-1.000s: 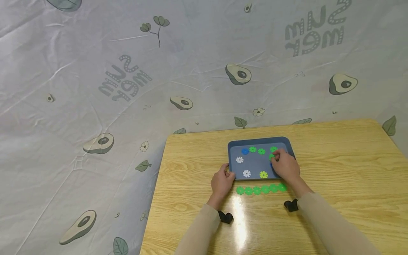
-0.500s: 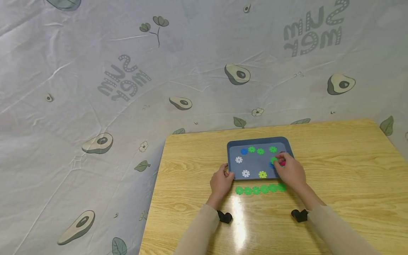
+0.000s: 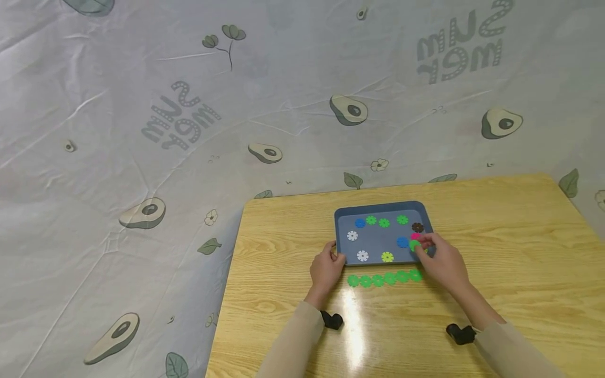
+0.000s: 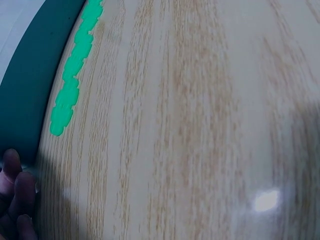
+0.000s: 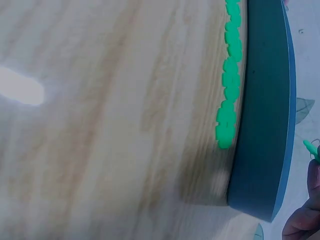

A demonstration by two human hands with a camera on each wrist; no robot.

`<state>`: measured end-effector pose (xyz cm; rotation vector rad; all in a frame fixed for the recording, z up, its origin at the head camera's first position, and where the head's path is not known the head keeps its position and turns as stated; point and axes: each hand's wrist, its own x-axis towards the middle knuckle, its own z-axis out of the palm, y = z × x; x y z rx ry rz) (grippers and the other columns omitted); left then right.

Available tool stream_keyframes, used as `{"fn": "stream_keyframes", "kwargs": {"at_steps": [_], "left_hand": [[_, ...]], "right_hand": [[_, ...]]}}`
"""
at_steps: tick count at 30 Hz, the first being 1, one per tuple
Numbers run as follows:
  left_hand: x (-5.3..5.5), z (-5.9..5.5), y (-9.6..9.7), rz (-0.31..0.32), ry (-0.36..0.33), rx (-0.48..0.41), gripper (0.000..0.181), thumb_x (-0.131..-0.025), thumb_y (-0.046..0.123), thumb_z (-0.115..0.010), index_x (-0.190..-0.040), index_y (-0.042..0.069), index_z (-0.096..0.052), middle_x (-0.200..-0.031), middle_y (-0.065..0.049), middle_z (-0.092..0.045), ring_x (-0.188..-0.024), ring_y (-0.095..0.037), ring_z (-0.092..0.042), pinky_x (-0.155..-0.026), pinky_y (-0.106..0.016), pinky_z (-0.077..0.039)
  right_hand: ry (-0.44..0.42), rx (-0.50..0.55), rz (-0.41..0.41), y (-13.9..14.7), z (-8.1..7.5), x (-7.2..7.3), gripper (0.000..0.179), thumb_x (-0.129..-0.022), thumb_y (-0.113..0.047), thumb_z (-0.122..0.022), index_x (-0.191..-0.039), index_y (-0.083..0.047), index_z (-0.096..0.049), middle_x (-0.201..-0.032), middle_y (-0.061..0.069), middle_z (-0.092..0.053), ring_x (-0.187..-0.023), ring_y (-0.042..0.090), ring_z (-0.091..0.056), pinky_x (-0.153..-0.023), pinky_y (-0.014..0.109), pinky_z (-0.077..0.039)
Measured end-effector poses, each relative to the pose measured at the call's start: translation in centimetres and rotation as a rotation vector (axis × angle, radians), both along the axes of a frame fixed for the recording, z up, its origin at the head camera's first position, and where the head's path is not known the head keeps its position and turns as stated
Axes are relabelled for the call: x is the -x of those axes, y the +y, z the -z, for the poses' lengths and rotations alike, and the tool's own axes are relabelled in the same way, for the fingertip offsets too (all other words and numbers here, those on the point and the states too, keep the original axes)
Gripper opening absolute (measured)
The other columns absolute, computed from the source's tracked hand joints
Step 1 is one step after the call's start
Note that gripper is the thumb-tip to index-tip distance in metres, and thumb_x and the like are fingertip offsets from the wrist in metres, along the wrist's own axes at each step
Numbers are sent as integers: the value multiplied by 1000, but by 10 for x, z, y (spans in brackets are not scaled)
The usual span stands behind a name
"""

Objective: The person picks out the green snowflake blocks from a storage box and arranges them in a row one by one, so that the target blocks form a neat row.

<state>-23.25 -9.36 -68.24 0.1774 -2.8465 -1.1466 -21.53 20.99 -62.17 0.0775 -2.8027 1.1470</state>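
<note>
A blue-grey tray lies on the table with flower-shaped plastic discs spread inside. My left hand grips its near left corner, thumb at the rim. Over the tray's right side, my right hand pinches a green flower-shaped disc between thumb and fingertips; the right wrist view shows that green disc above the rim. Just below it in the head view are a pink disc and a blue disc. A brown disc lies behind. Something yellow-green is partly hidden by the right fingers.
Linked green discs form a row along the tray's front edge. White discs, a yellow-green disc, another blue disc and several green discs lie in the tray. A patterned cloth hangs behind the wooden table.
My right hand has moved right and toward me, lifting the green disc away from the tray's right part and uncovering the blue, pink and brown discs. My left hand stays on the corner.
</note>
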Motion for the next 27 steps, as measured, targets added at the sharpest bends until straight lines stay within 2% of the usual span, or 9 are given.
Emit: {"fn": "stream_keyframes", "kwargs": {"at_steps": [3, 7, 12, 21, 27], "left_hand": [[0, -2, 0, -2, 0, -3, 47, -91, 27, -61, -136, 17, -68, -65, 15, -57, -52, -5, -48, -53, -29, -37], [0, -3, 1, -5, -4, 4, 47, -91, 28, -61, -136, 17, -68, -65, 15, -56, -52, -5, -48, -53, -29, -37], [0, -6, 1, -9, -10, 6, 47, -91, 27, -61, -135, 17, -68, -65, 15, -56, -52, -5, -47, -53, -29, -37], [1, -7, 6, -16, -18, -3, 47, -91, 27, -60, -136, 17, -68, -64, 15, -56, -52, -5, -48, -53, -29, -37], [3, -7, 9, -28, -22, 5, 47, -91, 27, -60, -136, 17, -68, -65, 15, -57, -53, -5, -48, -54, -29, -37]], "right_hand": [[-18, 6, -2, 4, -1, -5, 33, -101, -27, -64, -120, -1, -65, -104, 15, -69, -63, 18, -52, -60, 34, -41], [-47, 16, -7, 9, 0, -13, 30, -101, -27, -63, -118, -3, -65, -103, 14, -68, -56, 16, -47, -55, 33, -40], [-50, 24, -12, 16, 4, -22, 28, -101, -28, -63, -117, -4, -66, -103, 12, -67, -58, 14, -46, -53, 32, -37], [-33, 38, -6, 28, 17, -30, 24, -101, -27, -66, -115, -7, -66, -99, 8, -67, -52, 11, -41, -51, 31, -35], [-66, 30, -22, 34, 24, -33, 25, -101, -26, -66, -115, -6, -66, -99, 9, -67, -49, 10, -40, -50, 31, -35]]}}
